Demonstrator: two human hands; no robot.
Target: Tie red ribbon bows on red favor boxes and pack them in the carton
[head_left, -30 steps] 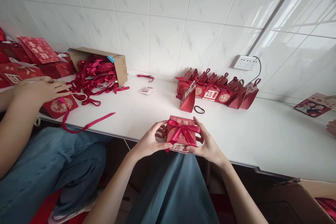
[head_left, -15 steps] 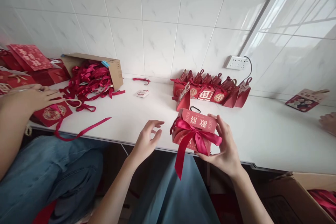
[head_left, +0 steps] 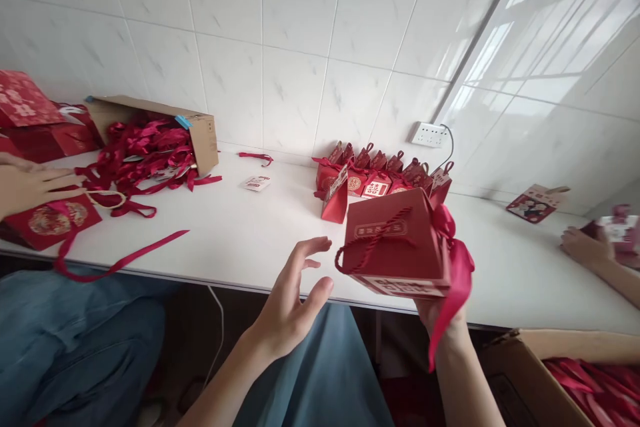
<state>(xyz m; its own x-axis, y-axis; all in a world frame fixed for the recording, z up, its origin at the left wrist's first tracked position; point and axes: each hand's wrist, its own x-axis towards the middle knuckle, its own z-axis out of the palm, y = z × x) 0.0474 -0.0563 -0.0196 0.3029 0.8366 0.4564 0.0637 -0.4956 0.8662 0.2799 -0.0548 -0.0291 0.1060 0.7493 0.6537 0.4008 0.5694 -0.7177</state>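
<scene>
A red gift box (head_left: 390, 243) with a twisted cord handle and a crimson ribbon bow (head_left: 453, 260) is held up above the front edge of the table. My right hand (head_left: 445, 317) grips it from below and behind, so most of its fingers are hidden by the box. Just left of the box, my left hand (head_left: 295, 300) hovers empty, thumb and fingers apart. Behind the box, a small red triangular box (head_left: 335, 197) stands on the white table (head_left: 240, 227), in front of a row of similar red boxes (head_left: 363, 183).
At left, a tipped cardboard carton (head_left: 204, 143) spills crimson ribbons; a co-worker's hand (head_left: 35, 183) rests by another red box (head_left: 50, 220). A white card (head_left: 256, 183) lies mid-table. Another person's hand (head_left: 590, 243) is at far right. An open carton (head_left: 530, 373) of ribbons stands lower right.
The box in my right hand has turned, its bow swinging from the front to the right side. My left hand has opened wider beside it. The view has shifted right.
</scene>
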